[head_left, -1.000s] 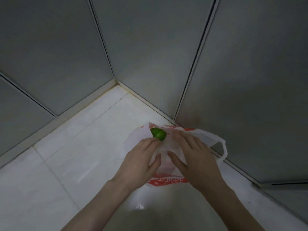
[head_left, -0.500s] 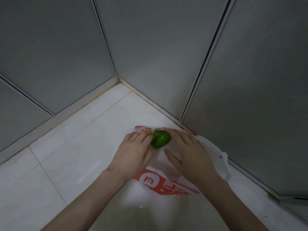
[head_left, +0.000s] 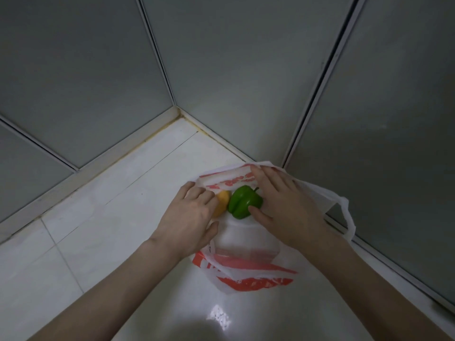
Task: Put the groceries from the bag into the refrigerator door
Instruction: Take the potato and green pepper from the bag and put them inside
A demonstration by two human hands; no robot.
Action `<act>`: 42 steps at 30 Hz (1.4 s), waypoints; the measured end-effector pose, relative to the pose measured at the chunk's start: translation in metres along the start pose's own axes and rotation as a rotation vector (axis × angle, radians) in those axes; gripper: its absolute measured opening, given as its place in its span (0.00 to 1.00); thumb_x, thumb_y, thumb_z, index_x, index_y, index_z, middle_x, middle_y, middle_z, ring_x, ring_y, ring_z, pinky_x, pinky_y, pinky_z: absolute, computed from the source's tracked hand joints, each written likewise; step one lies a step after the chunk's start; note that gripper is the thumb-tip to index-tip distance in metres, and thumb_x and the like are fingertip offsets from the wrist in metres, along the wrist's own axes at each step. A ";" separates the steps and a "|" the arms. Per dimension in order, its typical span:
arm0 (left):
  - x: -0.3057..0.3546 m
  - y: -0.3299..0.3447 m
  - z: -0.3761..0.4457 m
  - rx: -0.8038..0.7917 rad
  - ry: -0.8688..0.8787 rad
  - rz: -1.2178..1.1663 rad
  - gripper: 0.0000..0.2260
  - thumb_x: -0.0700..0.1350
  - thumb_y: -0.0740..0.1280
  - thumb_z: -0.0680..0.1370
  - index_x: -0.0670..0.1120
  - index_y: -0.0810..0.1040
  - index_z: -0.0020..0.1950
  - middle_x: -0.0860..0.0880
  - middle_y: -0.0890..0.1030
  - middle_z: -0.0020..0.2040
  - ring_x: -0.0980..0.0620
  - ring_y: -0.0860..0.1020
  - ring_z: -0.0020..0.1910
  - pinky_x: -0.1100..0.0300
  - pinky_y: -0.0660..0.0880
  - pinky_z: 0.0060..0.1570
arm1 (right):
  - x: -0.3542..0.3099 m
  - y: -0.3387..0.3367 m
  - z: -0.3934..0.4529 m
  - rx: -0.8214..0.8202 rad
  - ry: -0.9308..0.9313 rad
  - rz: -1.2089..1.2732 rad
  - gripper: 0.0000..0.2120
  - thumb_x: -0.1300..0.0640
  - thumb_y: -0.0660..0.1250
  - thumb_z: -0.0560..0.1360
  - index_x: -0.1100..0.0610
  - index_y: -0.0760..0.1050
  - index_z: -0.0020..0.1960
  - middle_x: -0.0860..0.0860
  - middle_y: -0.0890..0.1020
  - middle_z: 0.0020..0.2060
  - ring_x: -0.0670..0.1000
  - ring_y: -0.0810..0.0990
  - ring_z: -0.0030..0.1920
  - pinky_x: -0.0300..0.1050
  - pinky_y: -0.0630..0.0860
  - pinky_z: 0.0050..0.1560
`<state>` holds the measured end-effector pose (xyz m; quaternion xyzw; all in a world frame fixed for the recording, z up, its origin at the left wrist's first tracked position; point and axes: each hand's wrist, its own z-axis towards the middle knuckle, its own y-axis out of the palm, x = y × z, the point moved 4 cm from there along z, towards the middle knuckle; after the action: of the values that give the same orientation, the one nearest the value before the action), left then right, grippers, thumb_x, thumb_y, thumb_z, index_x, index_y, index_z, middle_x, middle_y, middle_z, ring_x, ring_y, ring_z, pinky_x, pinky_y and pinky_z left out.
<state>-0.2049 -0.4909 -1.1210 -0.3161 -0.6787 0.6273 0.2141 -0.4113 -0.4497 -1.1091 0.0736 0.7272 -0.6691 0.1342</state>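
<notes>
While both hands part the bag (head_left: pixel 246 279) (fingers (head_left: pixel 197 193) spread, pinching nothing), unpacking begins — next, grip the green pepper (head_left: pixel 243 201).

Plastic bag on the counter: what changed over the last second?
Both hands spread the bag mouth wider: the left hand went left, the right hand right. The green pepper is now fully exposed, and a yellow item has appeared. The bag stays on the white counter; nothing lifted out.
</notes>
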 end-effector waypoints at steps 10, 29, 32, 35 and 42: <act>-0.007 0.026 0.040 -0.113 -0.094 0.005 0.25 0.56 0.66 0.78 0.48 0.70 0.72 0.47 0.77 0.67 0.42 0.73 0.70 0.41 0.50 0.81 | 0.015 0.018 0.020 -0.020 -0.019 -0.031 0.36 0.39 0.67 0.79 0.46 0.56 0.80 0.45 0.65 0.78 0.51 0.63 0.78 0.50 0.62 0.77; 0.002 0.058 0.064 -0.135 -0.240 -0.098 0.35 0.62 0.65 0.80 0.51 0.55 0.81 0.45 0.64 0.77 0.41 0.64 0.77 0.43 0.53 0.80 | 0.006 0.054 0.046 -0.112 -0.129 -0.224 0.33 0.47 0.73 0.75 0.52 0.65 0.76 0.54 0.70 0.70 0.58 0.69 0.71 0.55 0.68 0.71; 0.004 0.059 0.065 -0.152 -0.202 -0.068 0.34 0.62 0.63 0.81 0.49 0.55 0.80 0.45 0.66 0.78 0.41 0.66 0.75 0.43 0.54 0.79 | 0.008 0.056 0.049 -0.116 -0.140 -0.233 0.34 0.46 0.74 0.74 0.51 0.66 0.75 0.51 0.73 0.68 0.58 0.71 0.69 0.56 0.69 0.70; 0.005 0.059 0.062 -0.143 -0.208 -0.085 0.34 0.63 0.61 0.82 0.48 0.54 0.81 0.45 0.66 0.79 0.41 0.66 0.77 0.46 0.54 0.80 | 0.012 0.058 0.049 -0.113 -0.128 -0.227 0.36 0.44 0.77 0.71 0.51 0.69 0.74 0.50 0.77 0.66 0.58 0.73 0.68 0.56 0.72 0.68; 0.004 0.042 0.044 0.020 -0.209 -0.190 0.37 0.61 0.64 0.81 0.47 0.53 0.84 0.46 0.62 0.81 0.44 0.62 0.80 0.50 0.54 0.81 | 0.012 0.049 0.029 0.047 -0.101 -0.168 0.38 0.40 0.83 0.60 0.49 0.78 0.66 0.48 0.83 0.58 0.57 0.81 0.59 0.55 0.79 0.56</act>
<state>-0.2316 -0.5188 -1.1683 -0.1812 -0.7178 0.6406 0.2036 -0.4060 -0.4750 -1.1611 -0.0181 0.7071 -0.6979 0.1123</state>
